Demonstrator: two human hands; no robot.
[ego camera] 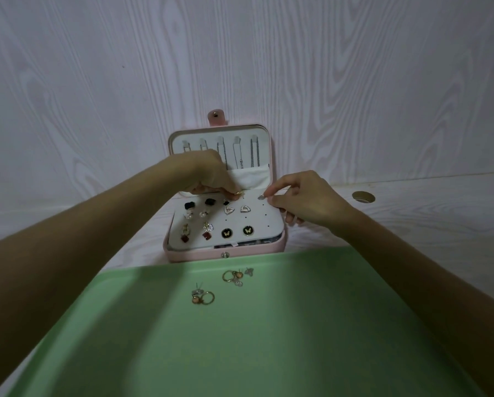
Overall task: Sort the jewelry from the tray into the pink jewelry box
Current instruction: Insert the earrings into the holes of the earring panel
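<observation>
Earring mounting at pink jewelry box (180, 255), centre frame.

Left hand (208, 173) pinches a gold earring (238, 194) at the white earring panel (264, 224); right hand (305, 200) pinches a small silver piece (260, 197) (probably its backing). Advice: seat the post squarely in a free hole. Remaining earrings (235, 276) lie on green tray (268, 353), lower frame. No legible writing.

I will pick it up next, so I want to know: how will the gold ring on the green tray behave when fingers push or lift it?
The gold ring looks thin and stiff, probably light. Lying flat on the smooth green tray, it may slide. It touches a stud earring, which could move too.
</observation>
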